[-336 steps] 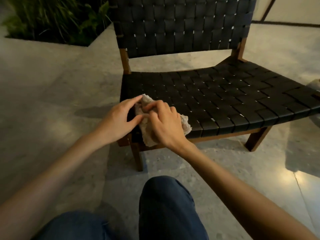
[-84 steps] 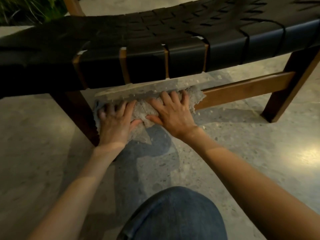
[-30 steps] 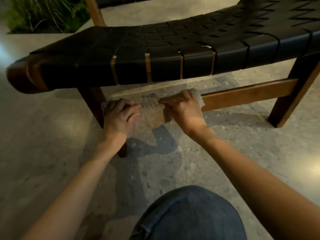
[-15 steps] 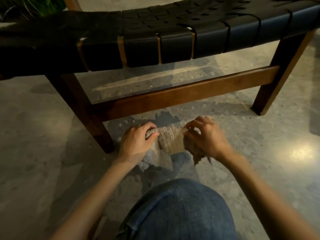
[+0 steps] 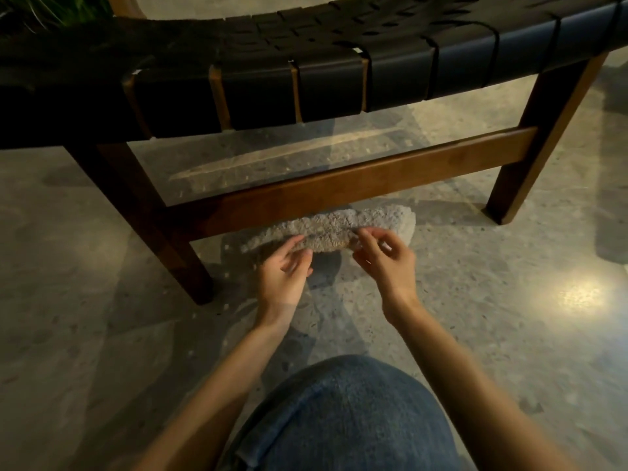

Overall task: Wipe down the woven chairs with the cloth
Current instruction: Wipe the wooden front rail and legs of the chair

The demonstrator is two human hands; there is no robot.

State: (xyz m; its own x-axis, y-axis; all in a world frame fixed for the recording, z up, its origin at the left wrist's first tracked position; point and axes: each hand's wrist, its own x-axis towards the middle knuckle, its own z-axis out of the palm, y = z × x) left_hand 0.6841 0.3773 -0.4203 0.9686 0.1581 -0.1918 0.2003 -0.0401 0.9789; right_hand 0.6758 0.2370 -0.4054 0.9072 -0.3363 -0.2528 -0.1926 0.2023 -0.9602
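Observation:
The woven chair fills the top of the head view, with its black strap seat (image 5: 306, 45) over a brown wooden frame. A wooden crossbar (image 5: 339, 185) runs between the front left leg (image 5: 153, 215) and the right leg (image 5: 530, 147). The grey, fuzzy cloth (image 5: 333, 229) is stretched out lengthwise just below and in front of the crossbar. My left hand (image 5: 283, 266) pinches its near edge on the left. My right hand (image 5: 387, 260) pinches it with thumb and forefinger toward the right. The cloth's right end sticks out past my right hand.
A polished speckled stone floor (image 5: 475, 334) lies all around, with a bright light glare (image 5: 577, 294) at the right. My knee in blue jeans (image 5: 339, 413) is at the bottom centre. Green plant leaves (image 5: 51, 8) show at the top left behind the chair.
The cloth came off the crossbar and was bunched between both hands half a second ago. Now it is pulled out long and raised toward the crossbar's underside.

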